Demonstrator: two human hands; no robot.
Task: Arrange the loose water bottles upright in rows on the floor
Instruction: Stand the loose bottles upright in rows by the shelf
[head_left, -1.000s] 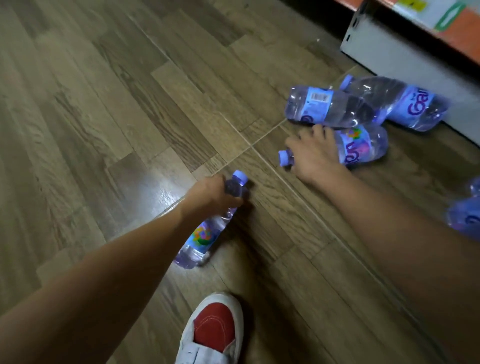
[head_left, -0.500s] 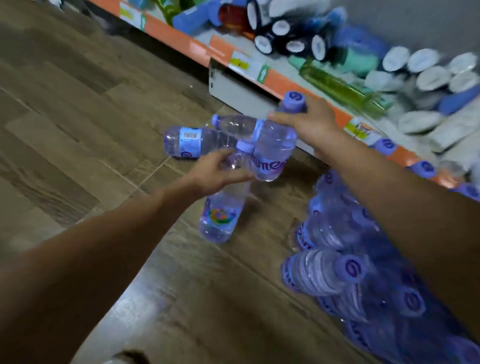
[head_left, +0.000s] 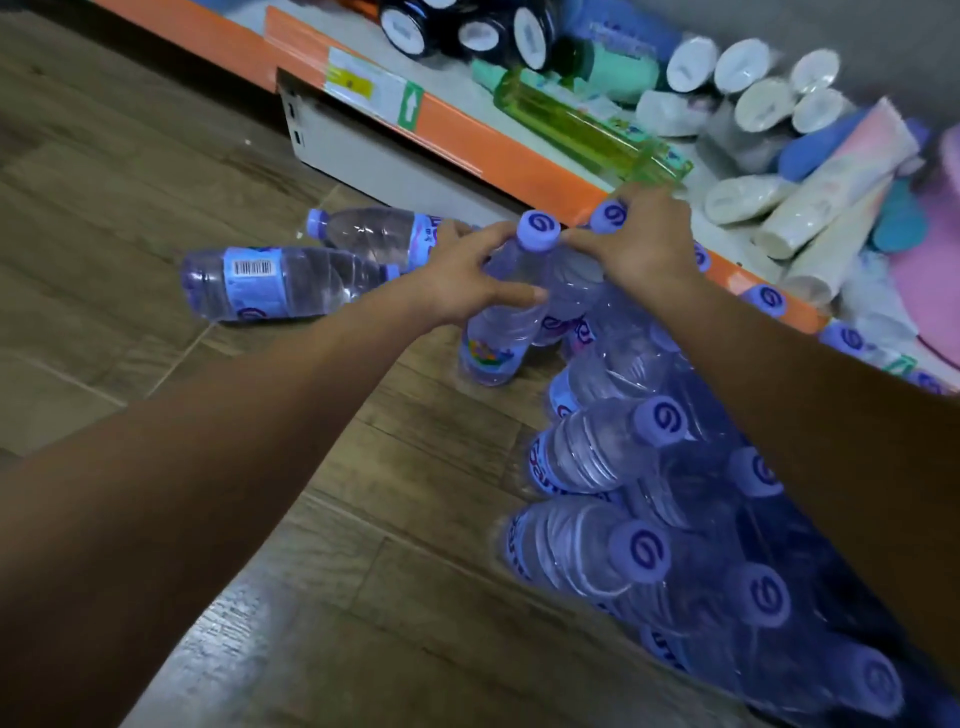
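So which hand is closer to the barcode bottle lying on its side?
Left. The left hand grips an upright bottle just right of the barcode bottle. The right hand is farther right, holding another bottle's cap by the shelf edge.

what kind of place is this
Most likely a shop aisle. A low orange-edged shelf carries a price label and packed toiletries such as a green bottle, and many identical water bottles stand in rows on the wood-look floor.
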